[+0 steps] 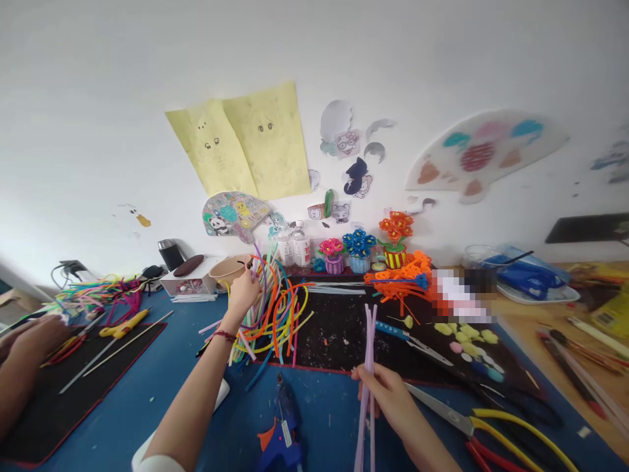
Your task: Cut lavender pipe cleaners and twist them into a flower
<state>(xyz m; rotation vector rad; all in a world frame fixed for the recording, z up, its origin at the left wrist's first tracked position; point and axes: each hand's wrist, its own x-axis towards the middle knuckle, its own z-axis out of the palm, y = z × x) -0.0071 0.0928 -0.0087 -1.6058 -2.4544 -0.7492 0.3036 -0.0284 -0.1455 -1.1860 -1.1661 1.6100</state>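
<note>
My right hand [386,393] is wrapped round a few long lilac pipe cleaners [369,347], held upright over the front of the table. Its fingertips press on them below their top ends. Farther off to the left, my left hand [244,292] reaches into a loose heap of many-coloured pipe cleaners [289,314]. The fingers there are closed at the heap's upper edge, by a purple pipe cleaner [260,255]; their tips are partly hidden. Below the heap lies a blue glue gun [282,432]. Large scissors with yellow and red handles [459,416] rest beside my right forearm.
Another person's hand [37,341] is at the far left, near a yellow glue gun [125,324]. Against the wall stand pipe-cleaner flowers in pots [360,249] and bottles [301,246]. Orange pipe-cleaner pieces [400,282] and pompom-like bits [466,334] lie at right.
</note>
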